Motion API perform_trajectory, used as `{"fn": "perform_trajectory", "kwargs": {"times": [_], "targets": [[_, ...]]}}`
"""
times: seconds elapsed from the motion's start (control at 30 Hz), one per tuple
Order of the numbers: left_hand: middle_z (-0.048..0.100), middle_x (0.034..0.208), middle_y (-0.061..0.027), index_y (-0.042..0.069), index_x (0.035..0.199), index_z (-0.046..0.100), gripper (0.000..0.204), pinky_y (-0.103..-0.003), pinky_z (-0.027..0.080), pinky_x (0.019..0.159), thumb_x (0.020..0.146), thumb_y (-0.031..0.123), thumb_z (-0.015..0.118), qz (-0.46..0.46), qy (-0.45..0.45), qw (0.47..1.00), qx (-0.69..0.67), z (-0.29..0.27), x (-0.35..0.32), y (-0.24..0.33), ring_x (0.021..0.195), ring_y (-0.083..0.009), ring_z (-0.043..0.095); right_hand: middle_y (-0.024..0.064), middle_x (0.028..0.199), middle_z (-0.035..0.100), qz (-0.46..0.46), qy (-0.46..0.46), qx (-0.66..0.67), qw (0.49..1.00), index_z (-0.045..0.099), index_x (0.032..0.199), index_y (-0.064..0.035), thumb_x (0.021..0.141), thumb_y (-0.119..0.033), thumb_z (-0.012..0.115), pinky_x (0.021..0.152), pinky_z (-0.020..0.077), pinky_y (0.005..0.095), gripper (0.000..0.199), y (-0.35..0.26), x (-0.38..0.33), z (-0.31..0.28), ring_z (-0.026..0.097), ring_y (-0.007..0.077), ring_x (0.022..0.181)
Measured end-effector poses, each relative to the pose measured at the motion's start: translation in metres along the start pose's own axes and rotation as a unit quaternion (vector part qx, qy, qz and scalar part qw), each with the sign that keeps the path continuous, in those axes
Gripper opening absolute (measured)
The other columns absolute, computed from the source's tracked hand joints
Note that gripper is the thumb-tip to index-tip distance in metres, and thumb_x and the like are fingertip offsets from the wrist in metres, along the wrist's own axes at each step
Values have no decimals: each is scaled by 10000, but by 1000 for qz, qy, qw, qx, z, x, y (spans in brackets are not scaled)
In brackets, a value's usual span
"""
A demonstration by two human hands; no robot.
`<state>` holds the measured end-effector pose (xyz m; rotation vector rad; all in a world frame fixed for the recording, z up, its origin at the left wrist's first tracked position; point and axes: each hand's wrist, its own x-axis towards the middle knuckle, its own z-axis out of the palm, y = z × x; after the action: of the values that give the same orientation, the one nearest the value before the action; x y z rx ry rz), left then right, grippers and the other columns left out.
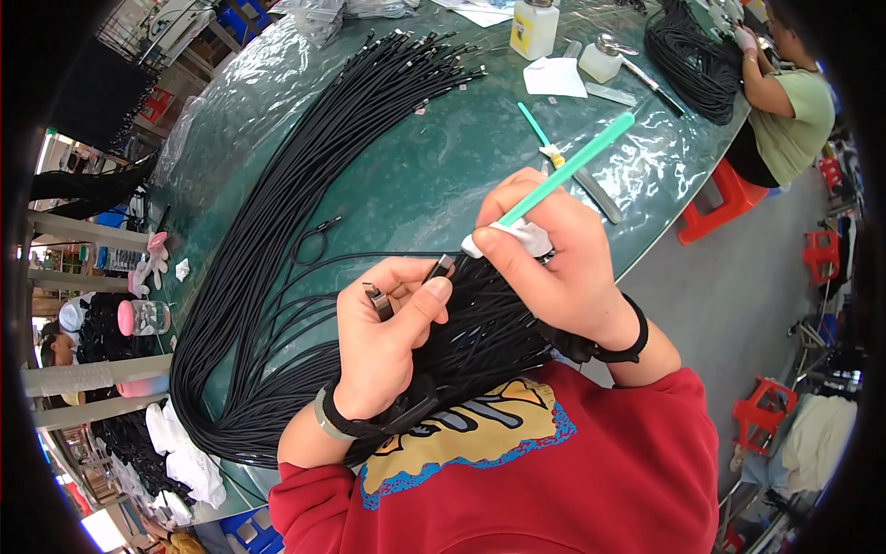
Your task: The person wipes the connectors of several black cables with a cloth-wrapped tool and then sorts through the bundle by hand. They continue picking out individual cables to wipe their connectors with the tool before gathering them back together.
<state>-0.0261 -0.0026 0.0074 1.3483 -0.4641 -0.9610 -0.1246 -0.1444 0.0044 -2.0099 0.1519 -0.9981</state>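
My left hand pinches a black cable connector with a metal end between thumb and fingers. A second dark metal piece pokes out between its fingers; I cannot tell its kind. My right hand grips a flat green stick slanting up to the right, along with a white cloth bunched at its lower end. Cloth and connector are close; whether they touch is unclear. Beneath both hands runs a thick bundle of black cables, curving from the far side round the left toward me.
On the green table, a second green stick and a grey blade-like tool lie beyond my right hand. Bottles, a dispenser and white paper stand farther back. At right, a person sits beside coiled cables.
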Motion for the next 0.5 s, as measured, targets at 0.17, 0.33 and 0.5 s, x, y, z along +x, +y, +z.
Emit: {"fn": "perform_trajectory", "kwargs": {"times": [0.17, 0.33, 0.5], "targets": [[414, 537, 39, -41, 903, 559, 153, -166, 172, 376, 811, 79, 536, -79, -58, 994, -52, -1, 3, 1, 427, -4, 279, 51, 735, 542, 119, 24, -29, 992, 544, 814, 12, 838, -118, 494, 606, 395, 247, 141, 17, 2, -53, 504, 104, 690], [389, 540, 73, -45, 918, 579, 170, -174, 171, 389, 833, 94, 531, -124, -111, 984, -69, 1, 7, 2, 435, 4, 265, 161, 805, 582, 226, -52, -420, 878, 561, 878, 11, 767, -104, 531, 661, 436, 343, 163, 86, -23, -97, 576, 277, 734], [421, 556, 81, -34, 924, 602, 158, -166, 190, 417, 819, 74, 554, -23, -71, 997, 28, 2, 1, 1, 464, 10, 274, 208, 840, 567, 321, -148, -445, 823, 558, 903, -3, 711, -100, 561, 695, 433, 382, 214, 93, -32, -94, 541, 353, 810]]}}
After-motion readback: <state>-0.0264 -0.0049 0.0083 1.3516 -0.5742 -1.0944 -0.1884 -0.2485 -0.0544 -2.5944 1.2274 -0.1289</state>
